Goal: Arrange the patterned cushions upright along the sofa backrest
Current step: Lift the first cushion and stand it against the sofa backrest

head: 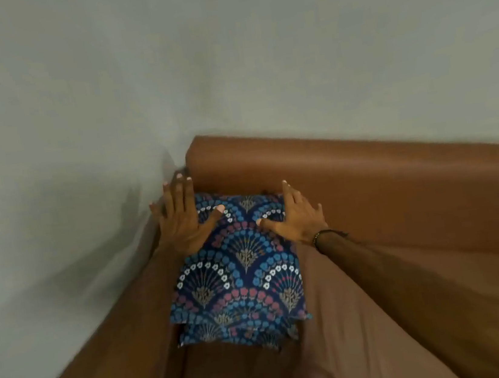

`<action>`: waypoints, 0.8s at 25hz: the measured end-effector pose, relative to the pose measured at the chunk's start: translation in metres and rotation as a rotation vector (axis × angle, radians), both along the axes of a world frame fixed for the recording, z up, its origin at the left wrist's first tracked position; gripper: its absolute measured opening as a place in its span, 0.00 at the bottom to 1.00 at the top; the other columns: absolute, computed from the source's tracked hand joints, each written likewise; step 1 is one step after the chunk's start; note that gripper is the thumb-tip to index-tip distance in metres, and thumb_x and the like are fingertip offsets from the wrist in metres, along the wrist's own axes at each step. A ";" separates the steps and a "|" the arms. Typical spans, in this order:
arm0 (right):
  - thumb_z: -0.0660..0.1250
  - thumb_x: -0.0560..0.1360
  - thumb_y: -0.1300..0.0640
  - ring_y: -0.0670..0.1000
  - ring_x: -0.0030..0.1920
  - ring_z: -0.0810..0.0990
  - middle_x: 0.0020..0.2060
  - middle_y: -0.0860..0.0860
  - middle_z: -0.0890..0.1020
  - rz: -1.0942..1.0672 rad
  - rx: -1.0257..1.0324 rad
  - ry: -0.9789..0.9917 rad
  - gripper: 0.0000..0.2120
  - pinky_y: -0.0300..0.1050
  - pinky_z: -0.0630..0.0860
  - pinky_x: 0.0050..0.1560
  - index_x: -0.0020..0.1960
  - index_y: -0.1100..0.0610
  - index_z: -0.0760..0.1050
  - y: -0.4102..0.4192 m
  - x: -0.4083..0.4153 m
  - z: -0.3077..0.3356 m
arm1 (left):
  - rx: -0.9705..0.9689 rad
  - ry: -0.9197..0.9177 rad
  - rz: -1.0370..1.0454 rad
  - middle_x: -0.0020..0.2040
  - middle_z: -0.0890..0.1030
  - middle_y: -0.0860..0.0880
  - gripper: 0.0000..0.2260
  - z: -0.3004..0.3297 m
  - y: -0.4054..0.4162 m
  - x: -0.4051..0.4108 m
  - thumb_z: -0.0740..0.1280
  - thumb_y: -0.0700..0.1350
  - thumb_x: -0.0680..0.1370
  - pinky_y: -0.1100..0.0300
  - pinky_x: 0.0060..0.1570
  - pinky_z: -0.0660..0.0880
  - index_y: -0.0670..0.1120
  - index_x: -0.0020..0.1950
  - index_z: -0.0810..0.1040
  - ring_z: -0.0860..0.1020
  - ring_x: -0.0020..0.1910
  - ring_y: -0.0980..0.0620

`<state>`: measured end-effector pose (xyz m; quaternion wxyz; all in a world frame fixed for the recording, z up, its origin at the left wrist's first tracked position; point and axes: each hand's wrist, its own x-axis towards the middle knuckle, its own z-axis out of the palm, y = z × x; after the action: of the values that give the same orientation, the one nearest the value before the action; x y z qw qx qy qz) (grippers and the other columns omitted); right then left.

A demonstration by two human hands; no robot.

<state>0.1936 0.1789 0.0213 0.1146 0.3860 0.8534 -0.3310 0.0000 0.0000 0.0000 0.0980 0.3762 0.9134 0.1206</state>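
Note:
A dark blue cushion (237, 273) with a fan and flower pattern leans in the sofa's left corner, its top edge near the brown backrest (366, 173). A second cushion (229, 334) of the same pattern shows beneath its lower edge. My left hand (182, 220) lies flat on the top cushion's upper left corner, fingers spread. My right hand (293, 218) rests on its upper right corner, fingers apart, thumb on the fabric. Neither hand grips the cushion.
The brown sofa seat (369, 315) stretches to the right of the cushions. A pale wall (225, 65) stands close behind the backrest and along the left side. The left armrest (114, 349) runs under my left forearm.

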 end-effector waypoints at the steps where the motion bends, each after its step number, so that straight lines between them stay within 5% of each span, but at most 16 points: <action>1: 0.69 0.69 0.25 0.61 0.85 0.55 0.87 0.52 0.49 -0.095 -0.161 -0.005 0.63 0.71 0.56 0.80 0.86 0.51 0.37 -0.004 -0.004 -0.023 | -0.028 -0.083 0.111 0.87 0.44 0.45 0.51 -0.018 -0.006 0.001 0.49 0.79 0.73 0.26 0.78 0.41 0.47 0.85 0.42 0.42 0.85 0.37; 3: 0.79 0.59 0.28 0.63 0.80 0.66 0.84 0.55 0.59 -0.354 -0.469 0.005 0.71 0.66 0.68 0.76 0.87 0.52 0.43 -0.008 -0.004 -0.065 | -0.027 -0.323 0.335 0.87 0.46 0.43 0.55 -0.049 -0.016 0.001 0.61 0.78 0.71 0.28 0.79 0.47 0.49 0.85 0.40 0.46 0.84 0.36; 5: 0.83 0.50 0.28 0.62 0.68 0.81 0.73 0.55 0.77 -0.539 -0.721 0.033 0.71 0.63 0.78 0.68 0.83 0.56 0.59 -0.008 0.003 -0.096 | 0.032 -0.635 0.515 0.86 0.52 0.41 0.64 -0.067 -0.024 0.002 0.71 0.77 0.64 0.32 0.79 0.56 0.49 0.85 0.40 0.56 0.83 0.36; 9: 0.81 0.67 0.37 0.55 0.53 0.86 0.60 0.51 0.85 -0.669 -0.899 0.191 0.41 0.55 0.83 0.57 0.73 0.55 0.74 0.000 0.016 -0.058 | 0.328 -0.827 0.671 0.76 0.74 0.44 0.67 -0.037 -0.011 -0.006 0.83 0.70 0.49 0.44 0.71 0.75 0.45 0.81 0.61 0.76 0.71 0.42; 11: 0.80 0.73 0.45 0.55 0.49 0.87 0.53 0.53 0.87 -0.696 -0.894 0.284 0.33 0.55 0.85 0.52 0.72 0.56 0.73 0.024 0.039 -0.042 | 0.445 -0.906 0.616 0.69 0.79 0.47 0.57 -0.018 0.004 0.012 0.86 0.62 0.53 0.52 0.61 0.79 0.45 0.77 0.70 0.80 0.65 0.45; 13: 0.81 0.72 0.52 0.59 0.50 0.86 0.54 0.56 0.84 -0.767 -0.854 0.352 0.37 0.58 0.86 0.51 0.74 0.55 0.66 0.049 0.071 -0.026 | 0.568 -0.938 0.529 0.68 0.78 0.50 0.49 -0.005 0.024 0.044 0.86 0.51 0.62 0.54 0.60 0.78 0.47 0.78 0.68 0.78 0.66 0.49; 15: 0.82 0.71 0.58 0.56 0.47 0.87 0.58 0.56 0.83 -0.851 -0.777 0.397 0.40 0.49 0.87 0.38 0.74 0.53 0.62 0.080 0.109 -0.021 | 0.641 -0.944 0.426 0.72 0.74 0.51 0.48 -0.005 0.054 0.087 0.84 0.44 0.67 0.51 0.65 0.75 0.50 0.81 0.63 0.75 0.67 0.51; 17: 0.82 0.70 0.62 0.45 0.31 0.84 0.51 0.53 0.82 -0.895 -0.682 0.394 0.38 0.40 0.80 0.25 0.71 0.55 0.63 0.113 0.153 -0.016 | 0.663 -0.958 0.295 0.75 0.72 0.50 0.49 -0.014 0.092 0.132 0.84 0.39 0.67 0.48 0.68 0.75 0.52 0.81 0.60 0.74 0.70 0.49; 20: 0.84 0.67 0.63 0.45 0.23 0.80 0.41 0.54 0.85 -0.895 -0.596 0.358 0.41 0.44 0.79 0.28 0.73 0.61 0.66 0.165 0.225 -0.022 | 0.619 -0.932 0.146 0.73 0.71 0.50 0.50 -0.035 0.156 0.202 0.84 0.37 0.66 0.56 0.68 0.73 0.52 0.79 0.57 0.72 0.72 0.50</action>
<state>0.4185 0.3443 -0.0009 -0.0794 0.5990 0.4826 -0.6341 0.2024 0.1556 -0.0352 0.3677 0.2299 0.7192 0.5428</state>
